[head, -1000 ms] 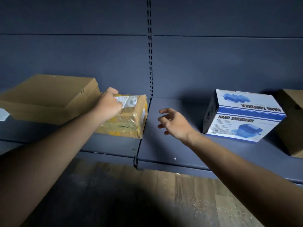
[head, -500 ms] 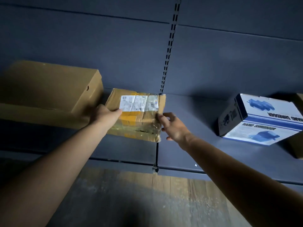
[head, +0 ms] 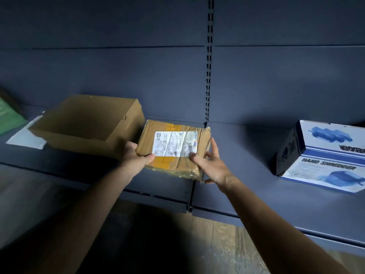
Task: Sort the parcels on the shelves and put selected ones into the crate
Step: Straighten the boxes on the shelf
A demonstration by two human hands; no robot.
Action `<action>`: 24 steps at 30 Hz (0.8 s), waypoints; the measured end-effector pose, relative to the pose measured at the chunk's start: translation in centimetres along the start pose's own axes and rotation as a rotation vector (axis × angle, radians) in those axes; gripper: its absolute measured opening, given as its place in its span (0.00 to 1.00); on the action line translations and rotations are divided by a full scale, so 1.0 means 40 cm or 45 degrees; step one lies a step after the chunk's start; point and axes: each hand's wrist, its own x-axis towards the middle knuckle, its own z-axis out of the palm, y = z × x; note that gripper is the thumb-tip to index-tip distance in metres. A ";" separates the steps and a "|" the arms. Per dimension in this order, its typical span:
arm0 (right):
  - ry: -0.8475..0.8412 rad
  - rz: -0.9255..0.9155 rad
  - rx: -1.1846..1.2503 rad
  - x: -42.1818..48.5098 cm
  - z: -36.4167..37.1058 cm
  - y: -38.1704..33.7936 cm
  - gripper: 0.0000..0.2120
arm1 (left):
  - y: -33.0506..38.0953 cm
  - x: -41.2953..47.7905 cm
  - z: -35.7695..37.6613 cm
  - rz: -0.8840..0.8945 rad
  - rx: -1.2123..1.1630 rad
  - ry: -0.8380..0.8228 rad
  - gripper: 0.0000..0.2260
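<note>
Both hands on the taped parcel (head: 173,149) near the front edge of the shelf (head: 246,175), label up toward us.

Big to small: the plain brown carton (head: 88,123) sits on the left section of the shelf, right beside the parcel; we can't tell if they touch. The Hand Shredder box (head: 331,155) is near the right end, well apart. The parcel is over the shelf's centre joint, tilted; whether its far edge rests on the shelf, we can't tell. Left hand (head: 136,157) pinches the near-left corner, thumb on top, fingers hidden underneath. Right hand (head: 213,167) grips the right side, thumb on the label (head: 174,143), fingers spread up the edge. We read it as a two-sided hold to keep the crumpled box steady and the label readable for the sort call. Crate isn't in view.
</note>
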 end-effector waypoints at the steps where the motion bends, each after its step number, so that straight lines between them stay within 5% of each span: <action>1: -0.015 -0.010 -0.004 -0.003 -0.004 0.004 0.43 | -0.001 -0.004 -0.005 0.002 0.010 -0.009 0.20; 10: -0.005 0.077 0.238 0.010 -0.027 0.061 0.21 | 0.032 -0.002 -0.005 0.401 -0.211 -0.093 0.19; 14: 0.302 -0.003 0.375 -0.025 -0.079 0.048 0.17 | 0.065 -0.024 0.023 0.438 -0.147 -0.264 0.19; 17: 0.551 -0.149 0.277 -0.060 -0.124 0.003 0.11 | 0.095 -0.043 0.029 0.295 -0.119 -0.521 0.17; 22: 0.566 -0.347 0.005 -0.143 -0.159 -0.048 0.10 | 0.149 -0.014 0.012 0.386 -0.147 -0.307 0.23; 24: 0.494 -0.387 -0.046 -0.175 -0.159 -0.067 0.10 | 0.155 -0.015 -0.002 0.424 -0.085 -0.442 0.24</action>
